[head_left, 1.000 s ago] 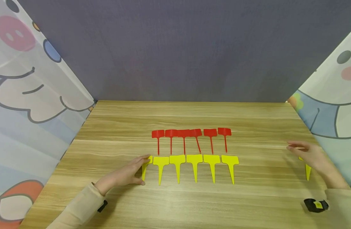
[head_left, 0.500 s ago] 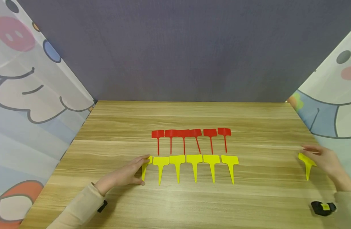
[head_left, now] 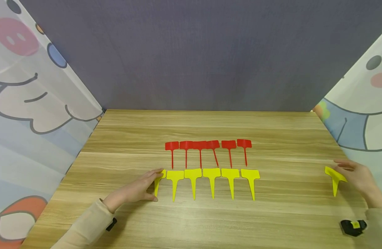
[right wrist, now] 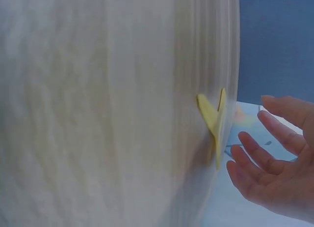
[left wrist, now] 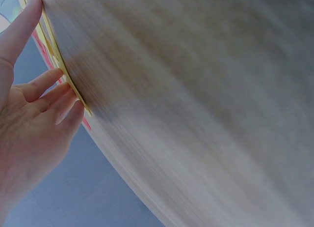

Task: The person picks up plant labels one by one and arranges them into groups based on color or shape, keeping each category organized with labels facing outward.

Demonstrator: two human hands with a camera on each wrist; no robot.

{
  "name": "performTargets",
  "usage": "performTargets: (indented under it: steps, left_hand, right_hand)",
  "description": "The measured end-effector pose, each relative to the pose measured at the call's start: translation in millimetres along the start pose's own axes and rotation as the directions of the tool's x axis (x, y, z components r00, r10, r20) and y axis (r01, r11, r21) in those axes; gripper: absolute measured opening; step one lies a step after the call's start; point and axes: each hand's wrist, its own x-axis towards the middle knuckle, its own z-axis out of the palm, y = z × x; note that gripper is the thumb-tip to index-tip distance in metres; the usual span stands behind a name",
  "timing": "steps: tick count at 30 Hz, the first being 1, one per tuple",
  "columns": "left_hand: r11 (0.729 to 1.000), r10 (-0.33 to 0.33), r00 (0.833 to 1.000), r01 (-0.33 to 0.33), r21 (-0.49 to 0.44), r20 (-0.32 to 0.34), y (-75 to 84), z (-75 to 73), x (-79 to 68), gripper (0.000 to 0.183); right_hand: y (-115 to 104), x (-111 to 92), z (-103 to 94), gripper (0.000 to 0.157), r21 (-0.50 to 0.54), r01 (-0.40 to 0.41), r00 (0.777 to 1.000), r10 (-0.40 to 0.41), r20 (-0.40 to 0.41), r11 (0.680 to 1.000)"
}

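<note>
My left hand point(head_left: 138, 188) rests at the left end of a row of yellow T-shaped plant labels point(head_left: 212, 173). Its fingertips touch the top of the leftmost yellow label point(head_left: 157, 186), partly covering it, and the thumb reaches toward its stem tip. In the left wrist view, the fingers point(left wrist: 46, 82) meet the label's edge. At the far right, my right hand point(head_left: 359, 178) hovers beside a separate yellow label point(head_left: 335, 178) lying on the table. The right wrist view has that label point(right wrist: 212, 121) apart from the spread, relaxed right fingers point(right wrist: 252, 156).
Behind the yellow row lies a row of red plant labels point(head_left: 229, 144) with thin stems, some overlapping. The wooden table point(head_left: 191, 221) meets a grey panel point(head_left: 203, 55) at the back. Cartoon-printed cloths point(head_left: 26, 148) flank both sides.
The right hand has moved to the right, off the separate yellow label, so more of that label shows. The left hand and both rows have stayed put.
</note>
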Motion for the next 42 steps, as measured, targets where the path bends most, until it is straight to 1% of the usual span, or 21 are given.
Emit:
performTargets:
  steps: [2,4,8,11,14,16,19,23,28,34,38,42]
  left_hand:
    - [1.000,-0.001,1.000,0.001,0.000,-0.001,0.0,0.1,0.0,0.076]
    - [1.000,-0.001,1.000,0.001,0.000,-0.002,0.0,0.1,0.0,0.076]
    - [1.000,0.000,1.000,0.000,0.002,-0.003,-0.3,0.3,0.0,0.076]
    - [1.000,0.001,1.000,-0.001,0.004,-0.005,-0.5,0.6,0.1,0.076]
    - [1.000,0.002,1.000,-0.002,0.008,-0.006,-0.7,0.8,0.2,0.076]
    - [1.000,0.003,1.000,-0.003,0.012,-0.007,-0.6,0.9,0.2,0.076]
    - [1.000,0.006,1.000,-0.006,0.012,-0.008,-0.3,0.7,0.1,0.076]
    - [1.000,0.008,1.000,-0.008,0.011,-0.009,0.1,0.4,0.1,0.075]
    - [1.000,0.010,1.000,-0.010,0.014,-0.010,0.1,0.5,0.2,0.075]
    - [1.000,0.011,1.000,-0.011,0.009,-0.007,-0.5,0.8,0.3,0.075]
    - [1.000,0.016,1.000,-0.016,0.011,-0.008,-1.6,0.9,0.5,0.075]
    - [0.999,0.023,1.000,-0.023,0.022,-0.013,-3.0,1.4,0.9,0.076]
  right_hand:
    - [-2.9,-1.7,-0.6,0.061,0.000,-0.002,1.000,0.002,0.005,1.000]
    - [-10.1,-4.7,-2.4,0.060,-0.028,-0.016,1.000,0.016,-0.005,0.999]
    - [-38.1,-15.5,-10.5,0.059,-0.027,-0.031,0.999,0.031,0.022,0.999]
    - [-59.5,-23.0,-16.5,0.056,-0.013,-0.017,0.999,0.018,0.050,1.000]
    - [-71.1,-26.8,-19.8,0.054,-0.044,0.003,0.999,-0.001,0.052,0.999]
    - [-72.6,-26.9,-20.7,0.052,-0.054,0.018,0.998,-0.015,0.057,0.998]
    - [-70.6,-25.5,-20.7,0.054,-0.081,0.021,0.997,-0.015,0.081,0.996]
    - [-66.8,-22.1,-19.9,0.055,-0.104,0.043,0.994,-0.032,0.104,0.994]
    - [-67.4,-18.0,-20.0,0.054,-0.124,0.076,0.990,-0.060,0.124,0.989]
    - [-66.4,-13.8,-20.9,0.052,-0.155,0.129,0.986,-0.111,0.121,0.979]
    - [-65.9,-12.9,-21.9,0.052,-0.166,0.126,0.985,-0.104,0.137,0.978]
    - [-65.8,-13.2,-22.7,0.055,-0.160,0.094,0.984,-0.067,0.164,0.983]
